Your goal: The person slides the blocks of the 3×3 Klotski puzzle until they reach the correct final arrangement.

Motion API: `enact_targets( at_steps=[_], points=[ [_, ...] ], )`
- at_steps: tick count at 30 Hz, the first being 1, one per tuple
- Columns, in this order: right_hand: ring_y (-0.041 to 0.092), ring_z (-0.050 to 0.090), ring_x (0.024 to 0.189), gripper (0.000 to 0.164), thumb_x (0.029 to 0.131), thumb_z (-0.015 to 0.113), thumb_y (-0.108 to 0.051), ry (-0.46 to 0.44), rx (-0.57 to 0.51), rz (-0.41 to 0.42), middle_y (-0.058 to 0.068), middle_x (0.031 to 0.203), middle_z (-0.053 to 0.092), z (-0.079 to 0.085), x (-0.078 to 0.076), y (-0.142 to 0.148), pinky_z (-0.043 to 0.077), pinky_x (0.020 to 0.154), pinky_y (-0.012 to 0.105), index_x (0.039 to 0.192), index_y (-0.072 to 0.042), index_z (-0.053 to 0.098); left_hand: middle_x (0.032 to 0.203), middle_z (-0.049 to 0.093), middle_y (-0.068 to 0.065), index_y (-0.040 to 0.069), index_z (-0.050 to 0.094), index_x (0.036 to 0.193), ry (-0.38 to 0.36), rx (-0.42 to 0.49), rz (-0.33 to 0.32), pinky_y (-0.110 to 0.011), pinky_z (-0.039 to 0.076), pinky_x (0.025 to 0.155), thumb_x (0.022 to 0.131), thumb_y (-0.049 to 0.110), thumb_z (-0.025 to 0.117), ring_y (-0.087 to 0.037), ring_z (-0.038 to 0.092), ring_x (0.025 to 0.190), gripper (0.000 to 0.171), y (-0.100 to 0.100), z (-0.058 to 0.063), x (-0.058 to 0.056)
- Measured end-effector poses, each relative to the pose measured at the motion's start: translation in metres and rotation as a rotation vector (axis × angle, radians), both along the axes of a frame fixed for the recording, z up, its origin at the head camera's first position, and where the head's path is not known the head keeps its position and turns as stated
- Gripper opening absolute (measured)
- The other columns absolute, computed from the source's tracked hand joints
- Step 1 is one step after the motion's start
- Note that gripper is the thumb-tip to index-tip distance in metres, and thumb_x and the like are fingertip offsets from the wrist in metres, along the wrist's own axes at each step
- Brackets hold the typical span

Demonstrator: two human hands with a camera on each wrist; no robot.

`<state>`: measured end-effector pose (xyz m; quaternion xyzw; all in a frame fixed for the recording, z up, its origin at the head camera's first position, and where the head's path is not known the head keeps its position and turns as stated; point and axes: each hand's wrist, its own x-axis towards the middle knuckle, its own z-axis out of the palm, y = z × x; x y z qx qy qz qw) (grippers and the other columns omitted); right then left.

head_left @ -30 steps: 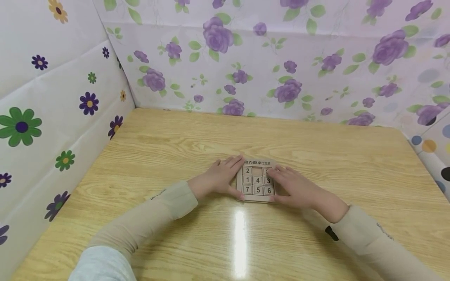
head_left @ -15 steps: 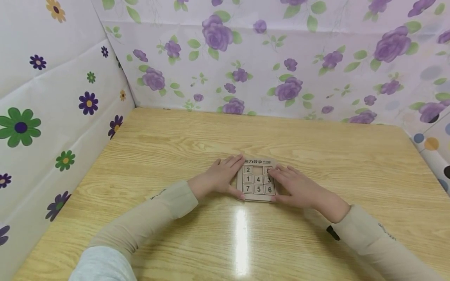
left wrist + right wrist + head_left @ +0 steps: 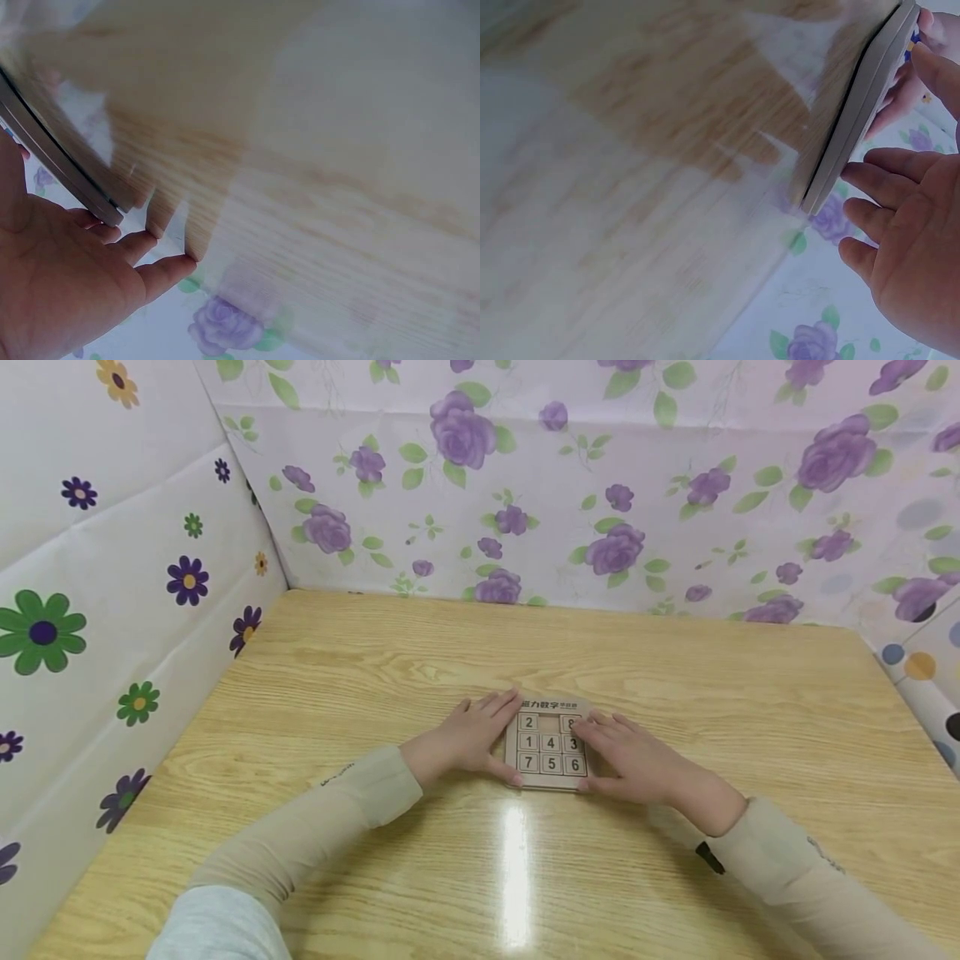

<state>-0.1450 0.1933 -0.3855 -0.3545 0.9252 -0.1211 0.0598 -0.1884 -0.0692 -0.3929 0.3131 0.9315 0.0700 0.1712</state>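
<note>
A flat number slide puzzle (image 3: 550, 783) lies on the table in the head view. Its tiles read 2, a gap, 8; 1, 4, 3; 7, 5, 6. My left hand (image 3: 468, 737) holds the puzzle's left side, thumb at the near corner and fingertips along the far left edge. From the right, my right hand (image 3: 630, 758) reaches over the frame, a fingertip on the 8 tile (image 3: 570, 723) and the thumb at the near right corner. In the left wrist view the puzzle's edge (image 3: 56, 161) meets the fingers; the right wrist view shows relaxed, spread fingers beside the edge (image 3: 855, 112).
The puzzle rests on a glossy wood-grain table (image 3: 390, 652) that carries a bright light reflection. White sheeting with purple flowers (image 3: 465, 431) hangs at the back, and a daisy-patterned sheet (image 3: 112, 635) borders the left side. Dotted sheeting (image 3: 918, 664) stands on the right.
The head view shifts very slightly. Both hands keep their places, and the 8 tile shows a little more beside the right fingertip than a second ago.
</note>
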Motion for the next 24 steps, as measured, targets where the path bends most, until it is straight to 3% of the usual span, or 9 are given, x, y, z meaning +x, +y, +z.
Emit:
enact_targets(
  at_steps=[15, 24],
  points=[
    [0.04, 0.031, 0.138, 0.073, 0.088, 0.064, -0.04, -0.011, -0.011, 0.039, 0.02, 0.146, 0.041, -0.001, -0.004, -0.021, 0.022, 0.115, 0.056, 0.143, 0.0, 0.038, 0.161, -0.001, -0.002, 0.013, 0.004, 0.154, -0.009, -0.016, 0.009, -0.055, 0.012, 0.117, 0.068, 0.074, 0.065, -0.026, 0.007, 0.148, 0.122, 0.0, -0.004, -0.002],
    [0.039, 0.034, 0.137, 0.07, 0.087, 0.066, -0.039, -0.024, 0.024, 0.041, 0.015, 0.144, 0.046, 0.004, 0.01, -0.005, 0.02, 0.114, 0.058, 0.141, 0.0, 0.043, 0.161, 0.0, -0.003, 0.013, 0.005, 0.154, 0.008, -0.007, 0.002, -0.056, 0.013, 0.117, 0.067, 0.073, 0.066, -0.026, 0.007, 0.148, 0.122, 0.0, -0.004, -0.002]
  ],
)
